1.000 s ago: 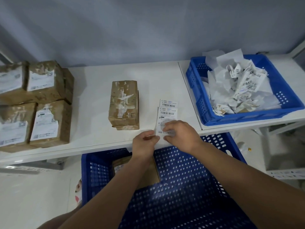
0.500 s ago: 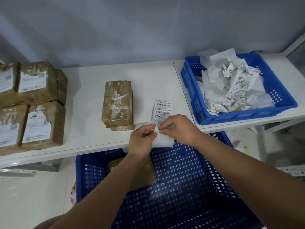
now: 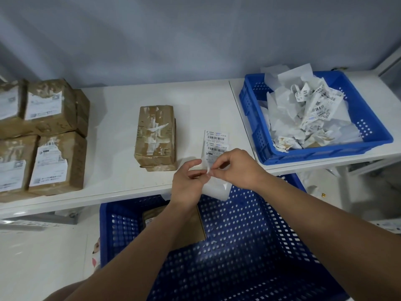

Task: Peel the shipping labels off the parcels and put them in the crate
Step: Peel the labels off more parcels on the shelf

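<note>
Shipping label, white barcoded paper. Overhung the white desk's front edge above a deep blue perforated crate. Pinched at one corner by left hand and right hand, fingertips meeting. Might have torn if jerked, curled onto its own glue, or dropped into that near crate. Beyond: bare desk beside a stripped brown parcel; rightward, shallow blue crate of crumpled labels, unobstructed.

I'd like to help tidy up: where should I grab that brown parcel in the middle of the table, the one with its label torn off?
Probably from above, fingers and thumb on the two long sides of the parcel, across its narrow width. It lies flat on the table, long sides clear; the label sheet that the left hand and right hand pinch lies apart, to its right.
</note>
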